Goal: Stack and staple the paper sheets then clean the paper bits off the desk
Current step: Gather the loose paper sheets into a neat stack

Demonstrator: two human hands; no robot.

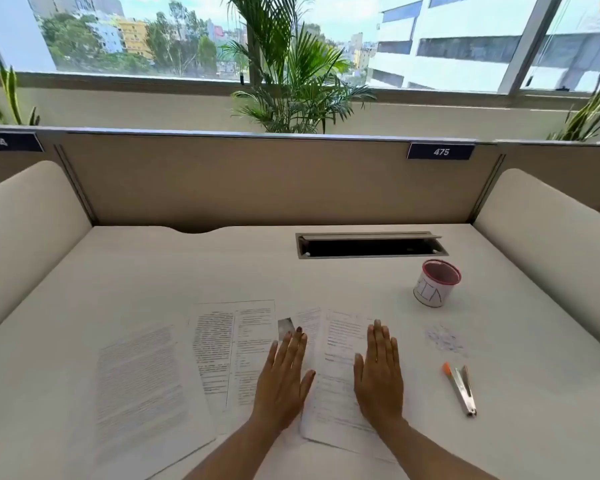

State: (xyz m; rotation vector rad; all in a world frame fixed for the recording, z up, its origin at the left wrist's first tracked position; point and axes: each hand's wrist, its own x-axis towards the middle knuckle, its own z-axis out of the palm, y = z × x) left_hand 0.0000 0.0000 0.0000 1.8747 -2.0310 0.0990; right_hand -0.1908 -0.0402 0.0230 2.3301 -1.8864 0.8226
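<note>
The left hand (284, 379) lies flat, palm down, fingers straight and close together, thumb angled out. It rests on the paper sheets (229, 348). The right hand (380, 372) lies in the same flat posture on the rightmost sheet (336, 407), beside the left hand and not touching it. Neither hand grips anything.

The sheets are printed, unstacked and partly overlapping, spread across the near half of the desk (153, 271). A small grey scrap (285, 328) lies at the left fingertips. The paper bits (444, 339) form a loose patch to the right of the sheets. The stapler (463, 389), metal with an orange end, lies near them, closer to the person.

The desk surface is white. A beige partition (257, 181) bearing the label 475 (440, 151) bounds its far edge. Beyond it stand a palm plant (291, 81) and a window (465, 46) facing buildings.

A white tin (436, 284) with a dark red interior stands upright beyond the bits; its contents cannot be determined. A cable slot (371, 245) is set into the desk, flap raised, interior dark.
</note>
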